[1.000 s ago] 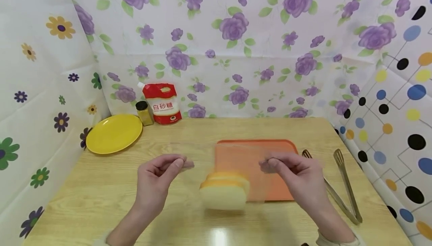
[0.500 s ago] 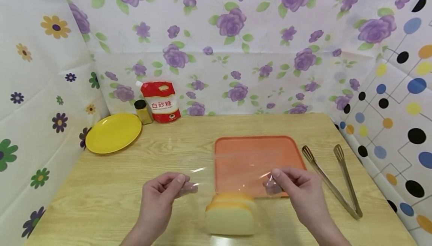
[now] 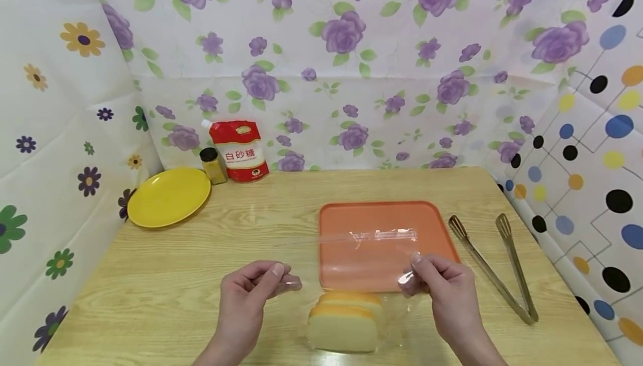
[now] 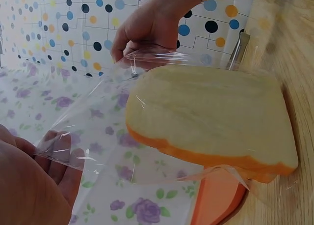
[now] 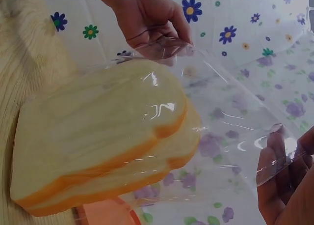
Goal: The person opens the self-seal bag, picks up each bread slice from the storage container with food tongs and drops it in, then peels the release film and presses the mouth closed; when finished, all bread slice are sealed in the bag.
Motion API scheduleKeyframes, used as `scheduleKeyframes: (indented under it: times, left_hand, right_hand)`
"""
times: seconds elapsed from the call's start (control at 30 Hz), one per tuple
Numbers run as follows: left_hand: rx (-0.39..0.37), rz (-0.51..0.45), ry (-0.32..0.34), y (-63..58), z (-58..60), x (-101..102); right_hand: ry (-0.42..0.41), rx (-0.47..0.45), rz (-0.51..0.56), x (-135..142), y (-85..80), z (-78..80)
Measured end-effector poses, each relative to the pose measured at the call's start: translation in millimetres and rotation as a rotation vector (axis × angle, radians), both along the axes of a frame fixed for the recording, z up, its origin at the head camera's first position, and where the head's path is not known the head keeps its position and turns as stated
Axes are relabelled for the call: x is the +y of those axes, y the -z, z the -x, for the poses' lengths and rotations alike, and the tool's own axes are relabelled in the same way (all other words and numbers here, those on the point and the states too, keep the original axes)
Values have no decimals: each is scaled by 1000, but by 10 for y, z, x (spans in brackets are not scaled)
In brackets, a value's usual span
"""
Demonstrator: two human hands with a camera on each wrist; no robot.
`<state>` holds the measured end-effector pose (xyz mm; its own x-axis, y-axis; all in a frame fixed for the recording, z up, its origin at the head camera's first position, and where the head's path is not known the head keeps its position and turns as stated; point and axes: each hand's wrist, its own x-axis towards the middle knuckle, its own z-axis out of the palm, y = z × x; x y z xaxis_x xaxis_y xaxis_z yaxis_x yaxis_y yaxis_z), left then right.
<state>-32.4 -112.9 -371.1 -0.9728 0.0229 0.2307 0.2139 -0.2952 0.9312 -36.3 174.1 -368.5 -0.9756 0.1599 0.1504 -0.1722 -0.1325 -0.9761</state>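
Note:
Two bread slices point(image 3: 342, 330) stand upright inside a clear plastic bag point(image 4: 105, 119), their lower edge at the table. In the head view my left hand point(image 3: 253, 299) pinches the bag's left upper edge between thumb and fingers. My right hand point(image 3: 447, 293) pinches the opposite edge, so the film is stretched between the two hands above the bread. In the right wrist view the slices point(image 5: 103, 131) show one behind the other, with orange-brown crusts. The bag's clear flap overlaps an orange tray point(image 3: 351, 215) behind the bread.
Metal tongs point(image 3: 494, 277) lie spread on the table right of the tray. At the back left are a yellow plate point(image 3: 169, 197), a small jar point(image 3: 213, 166) with a black lid and a red-and-white sugar pouch point(image 3: 241, 151). Patterned cloth walls enclose the wooden table point(image 3: 166, 282).
Both hands have come down and toward me with the bag, lowering the bread to the table. Lately both hands have shifted slightly right, and the film's top edge shows more clearly.

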Motion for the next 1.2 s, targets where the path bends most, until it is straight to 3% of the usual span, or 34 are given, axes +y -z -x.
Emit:
scheduleKeyframes:
  times: [0.2, 0.27, 0.37, 0.47, 0.57, 0.67, 0.77, 0.9, 1.1, 1.2]
  left_hand:
    - [-27, 29, -51, -4, 10, 43]
    - [-22, 30, -59, -5, 12, 55]
    - [-10, 35, -65, -10, 17, 65]
    - [3, 62, -63, -20, 20, 58]
    - [34, 102, -56, -24, 15, 42]
    - [115, 126, -37, -11, 14, 31]
    - [228, 129, -1, 4, 26, 31]
    - [346, 157, 36, 22, 37, 33]
    - [453, 240, 43, 21, 39, 20]
    - [533, 213, 81, 21, 68, 15]
  right_hand:
    - [74, -10, -59, -28, 7, 29]
    - [149, 62, -149, -46, 18, 35]
    - [289, 349, -349, -99, 17, 57]
    - [432, 757, -489, -264, -110, 96]
    - [419, 1083, -513, -517, -332, 127]
    - [297, 1258, -571, -759, -471, 145]
    - [186, 1273, -662, -937, -502, 161]
    - [122, 1179, -746, -1062, -439, 185]
    - [87, 1117, -748, -1077, -350, 215]
    - [72, 1111, -729, -1070, -346, 216]
